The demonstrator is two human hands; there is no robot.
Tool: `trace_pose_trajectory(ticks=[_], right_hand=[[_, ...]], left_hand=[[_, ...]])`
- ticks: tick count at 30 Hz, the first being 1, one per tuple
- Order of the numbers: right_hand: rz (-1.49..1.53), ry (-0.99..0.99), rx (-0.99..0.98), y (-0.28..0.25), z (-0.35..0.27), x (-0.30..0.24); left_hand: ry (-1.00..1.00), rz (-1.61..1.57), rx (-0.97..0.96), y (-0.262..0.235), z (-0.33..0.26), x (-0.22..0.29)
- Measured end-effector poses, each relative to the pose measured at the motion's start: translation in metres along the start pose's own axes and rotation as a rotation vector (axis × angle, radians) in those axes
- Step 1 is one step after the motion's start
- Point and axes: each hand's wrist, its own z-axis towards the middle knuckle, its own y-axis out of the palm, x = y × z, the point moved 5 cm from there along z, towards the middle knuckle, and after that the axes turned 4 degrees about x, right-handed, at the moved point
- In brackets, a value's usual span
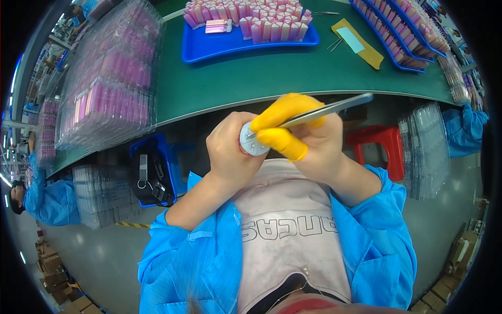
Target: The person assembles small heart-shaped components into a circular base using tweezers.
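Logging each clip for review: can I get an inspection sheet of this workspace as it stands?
Surface: green bench, curved front edge.
Job's things: small round white piece in the left hand; metal tweezers in the right hand, tips on the piece.
Clutter: blue tray of pink items; clear blister trays stacked left; more blue trays right; yellow card.
Grips: both hands closed; yellow finger cots on right.
Cables: nothing seen.
Surroundings: red stool; co-workers in blue coats; cardboard boxes on floor.
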Motion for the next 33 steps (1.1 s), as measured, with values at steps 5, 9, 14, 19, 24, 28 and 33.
trace_pose_trajectory(ticks=[5, 9, 14, 19, 24, 28, 33], right_hand=[[0.360, 0.005, 0.335, -0.0034, -0.0008, 0.0041], [0.344, 0.036, 0.367, -0.0017, -0.0018, 0.0049], [0.385, 0.060, 0.405, -0.0013, -0.0017, 0.0059], [0.329, 0.073, 0.390, -0.0005, -0.0002, 0.0075], [0.268, 0.070, 0.349, -0.0008, 0.0015, 0.0052], [0.234, 0.034, 0.354, -0.0010, 0.0012, 0.0043], [0.330, 0.086, 0.403, -0.0008, 0.0007, 0.0067]], left_hand=[[0.130, 0.084, 0.210, -0.0013, 0.0058, -0.0008], [0.143, 0.115, 0.238, 0.0000, 0.0063, 0.0026], [0.144, 0.096, 0.246, 0.0013, 0.0067, 0.0009], [0.167, 0.106, 0.247, 0.0009, 0.0066, -0.0006], [0.181, 0.122, 0.241, 0.0005, 0.0053, -0.0014], [0.173, 0.109, 0.240, 0.0005, 0.0050, -0.0014], [0.159, 0.123, 0.236, 0.0003, 0.0050, 0.0004]])
